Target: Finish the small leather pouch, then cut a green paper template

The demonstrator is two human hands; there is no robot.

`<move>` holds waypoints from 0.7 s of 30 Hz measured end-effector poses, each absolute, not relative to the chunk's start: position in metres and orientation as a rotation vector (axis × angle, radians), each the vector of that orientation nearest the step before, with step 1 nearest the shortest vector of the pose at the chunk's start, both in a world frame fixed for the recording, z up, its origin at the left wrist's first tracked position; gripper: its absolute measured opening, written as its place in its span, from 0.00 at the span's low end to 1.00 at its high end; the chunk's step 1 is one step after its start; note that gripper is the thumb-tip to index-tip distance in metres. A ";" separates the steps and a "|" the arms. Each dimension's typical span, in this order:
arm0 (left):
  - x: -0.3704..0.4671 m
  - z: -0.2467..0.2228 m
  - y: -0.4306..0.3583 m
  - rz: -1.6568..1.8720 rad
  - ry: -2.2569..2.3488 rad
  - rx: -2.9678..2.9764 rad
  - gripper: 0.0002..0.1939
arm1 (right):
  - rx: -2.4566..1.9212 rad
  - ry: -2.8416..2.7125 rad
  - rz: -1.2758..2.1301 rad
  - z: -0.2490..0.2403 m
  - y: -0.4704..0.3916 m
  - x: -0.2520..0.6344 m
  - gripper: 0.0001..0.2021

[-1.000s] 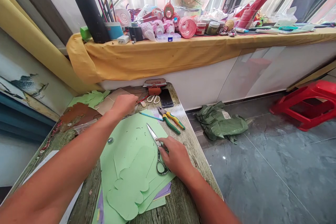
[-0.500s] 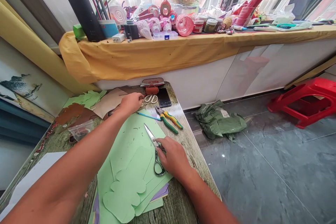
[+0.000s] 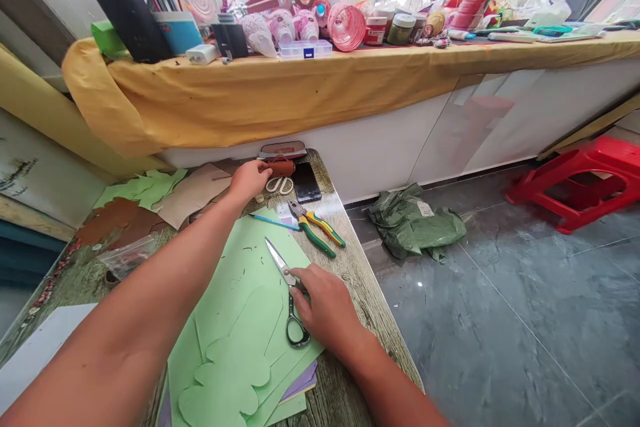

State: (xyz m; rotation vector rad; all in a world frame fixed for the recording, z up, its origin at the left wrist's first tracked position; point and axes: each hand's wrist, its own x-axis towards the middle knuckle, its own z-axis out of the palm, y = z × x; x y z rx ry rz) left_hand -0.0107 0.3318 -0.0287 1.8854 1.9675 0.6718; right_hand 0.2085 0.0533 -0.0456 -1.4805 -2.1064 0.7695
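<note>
My left hand [image 3: 251, 179] reaches to the far end of the table, its fingers closed on the left end of a small brown leather pouch [image 3: 281, 167]. Just below the pouch lie the white handles of a small pair of scissors [image 3: 280, 185]. My right hand [image 3: 325, 303] rests over the black-handled scissors [image 3: 280, 260], thumb and fingers around the pivot and grips. Those blades lie nearly closed on green paper sheets [image 3: 225, 307], pointing away from me. A scalloped green paper cutout [image 3: 227, 373] is on top of the stack.
Pliers [image 3: 317, 230], a blue pen [image 3: 275, 221] and a phone [image 3: 307, 182] lie near the table's right side. Brown and green scraps [image 3: 150, 188] and a plastic bag [image 3: 129, 257] are at left. A green bag [image 3: 417, 220] and red stool [image 3: 580, 180] stand on the floor.
My left hand has moved slightly farther out and taken hold of the brown pouch, which has shifted. My right hand stays on the scissors. The view has tilted down and turned a little right.
</note>
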 end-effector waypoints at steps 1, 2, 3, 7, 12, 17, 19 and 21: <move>-0.010 -0.029 0.335 0.668 1.961 1.870 0.16 | -1.481 -2.105 0.770 -0.046 0.053 0.209 0.17; -0.010 -0.030 0.338 0.663 1.954 1.852 0.15 | -1.480 -2.104 0.771 -0.046 0.053 0.209 0.17; -0.010 -0.031 0.341 0.661 1.945 1.832 0.15 | -1.478 -2.106 0.771 -0.046 0.053 0.209 0.16; -0.009 -0.035 0.345 0.676 1.888 1.726 0.15 | -1.474 -2.117 0.768 -0.047 0.053 0.209 0.16; -0.009 -0.036 0.341 0.733 1.785 1.570 0.11 | -1.480 -2.129 0.757 -0.047 0.053 0.209 0.16; -0.007 -0.034 0.340 0.801 1.736 1.417 0.04 | -1.476 -2.133 0.755 -0.048 0.053 0.209 0.16; -0.006 -0.033 0.340 0.831 1.728 1.369 0.04 | -1.474 -2.131 0.754 -0.048 0.053 0.209 0.16; -0.004 -0.032 0.340 0.859 1.718 1.334 0.05 | -1.476 -2.132 0.755 -0.049 0.053 0.208 0.16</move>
